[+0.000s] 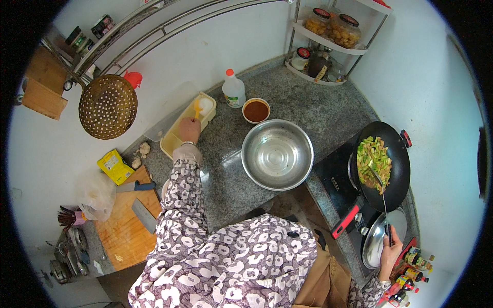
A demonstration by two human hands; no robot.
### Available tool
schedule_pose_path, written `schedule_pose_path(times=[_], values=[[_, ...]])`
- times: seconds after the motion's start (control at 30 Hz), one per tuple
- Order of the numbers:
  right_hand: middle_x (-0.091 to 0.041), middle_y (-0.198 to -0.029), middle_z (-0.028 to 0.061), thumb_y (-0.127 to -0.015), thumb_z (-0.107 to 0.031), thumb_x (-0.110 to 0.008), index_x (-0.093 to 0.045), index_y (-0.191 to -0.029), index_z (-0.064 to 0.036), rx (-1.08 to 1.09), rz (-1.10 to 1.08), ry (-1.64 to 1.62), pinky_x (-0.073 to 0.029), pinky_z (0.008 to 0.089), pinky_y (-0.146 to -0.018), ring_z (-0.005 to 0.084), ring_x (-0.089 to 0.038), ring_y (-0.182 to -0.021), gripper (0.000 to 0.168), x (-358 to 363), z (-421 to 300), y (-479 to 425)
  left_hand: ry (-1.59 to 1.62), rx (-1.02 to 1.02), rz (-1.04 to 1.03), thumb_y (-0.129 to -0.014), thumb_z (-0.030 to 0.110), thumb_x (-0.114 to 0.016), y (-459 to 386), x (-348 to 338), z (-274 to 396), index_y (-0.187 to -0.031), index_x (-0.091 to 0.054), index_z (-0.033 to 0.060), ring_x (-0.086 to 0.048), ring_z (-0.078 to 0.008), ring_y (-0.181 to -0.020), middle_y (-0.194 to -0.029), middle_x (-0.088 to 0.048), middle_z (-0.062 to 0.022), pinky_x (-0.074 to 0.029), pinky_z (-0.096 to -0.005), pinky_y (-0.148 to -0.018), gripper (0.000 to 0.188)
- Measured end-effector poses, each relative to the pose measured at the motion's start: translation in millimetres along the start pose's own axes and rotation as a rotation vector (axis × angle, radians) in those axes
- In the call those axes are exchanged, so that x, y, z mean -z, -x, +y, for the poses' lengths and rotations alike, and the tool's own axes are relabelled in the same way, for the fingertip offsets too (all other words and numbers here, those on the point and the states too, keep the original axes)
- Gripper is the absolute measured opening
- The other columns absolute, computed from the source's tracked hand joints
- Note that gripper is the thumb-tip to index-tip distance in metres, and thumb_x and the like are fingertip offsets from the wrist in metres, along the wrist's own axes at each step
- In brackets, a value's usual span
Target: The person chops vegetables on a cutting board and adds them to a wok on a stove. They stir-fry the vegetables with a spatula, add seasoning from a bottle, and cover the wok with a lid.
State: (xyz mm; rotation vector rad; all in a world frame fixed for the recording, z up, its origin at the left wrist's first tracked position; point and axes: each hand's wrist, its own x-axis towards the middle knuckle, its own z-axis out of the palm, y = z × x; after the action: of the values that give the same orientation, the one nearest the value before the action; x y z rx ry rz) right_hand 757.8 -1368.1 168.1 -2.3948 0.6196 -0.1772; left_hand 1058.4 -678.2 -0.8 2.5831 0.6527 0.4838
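Note:
My left hand [190, 130] is closed on a small yellow spoon [197, 109], its bowl end over white granules [206, 105] at the far end of a cream divided seasoning box [166, 142]. My right hand [390, 252] grips the black handle of a metal spatula [384, 202], whose blade rests among chopped green vegetables and pale brown pieces [370, 159] in a black wok [398, 169]. The wok sits on the stove [333, 181], its red handle [346, 222] pointing towards me. Between my hands stands a stainless steel basin [277, 154].
Beyond the basin are a bowl of reddish-brown sauce [256, 111] and a white plastic bottle [233, 90]. A metal lid [379, 246] lies near my right hand, beside several sauce bottles [416, 261]. At left, a cleaver [143, 215] and a knife [134, 186] lie on a wooden board [119, 238].

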Motion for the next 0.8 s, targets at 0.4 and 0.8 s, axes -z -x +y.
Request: schedule_pose_path(times=[0.4, 0.8], values=[[-0.067, -0.116, 0.0160, -0.082, 0.006, -0.059, -0.060, -0.126, 0.001, -0.080, 0.032, 0.007, -0.043, 0.0295, -0.096, 0.0190, -0.062, -0.107, 0.044, 1, -3, 11, 0.113, -0.014, -0.078, -0.079, 0.029, -0.059, -3, 4, 3, -0.084, -0.072, 0.0005, -0.065, -0.0407, -0.075, -0.077, -0.066, -0.0234, -0.049, -0.0489, -0.071, 0.032], [-0.068, -0.110, 0.0200, -0.081, -0.004, -0.065, -0.065, -0.119, -0.003, -0.042, 0.164, 0.064, -0.046, 0.0325, -0.092, 0.0255, -0.066, -0.104, 0.038, 9, -15, 17, 0.776, 0.044, -0.790, -0.092, 0.017, -0.058, 76, 63, 207, -0.096, -0.072, 0.0037, -0.035, -0.0020, -0.046, -0.059, -0.047, 0.0070, -0.020, -0.0200, -0.041, 0.020]])
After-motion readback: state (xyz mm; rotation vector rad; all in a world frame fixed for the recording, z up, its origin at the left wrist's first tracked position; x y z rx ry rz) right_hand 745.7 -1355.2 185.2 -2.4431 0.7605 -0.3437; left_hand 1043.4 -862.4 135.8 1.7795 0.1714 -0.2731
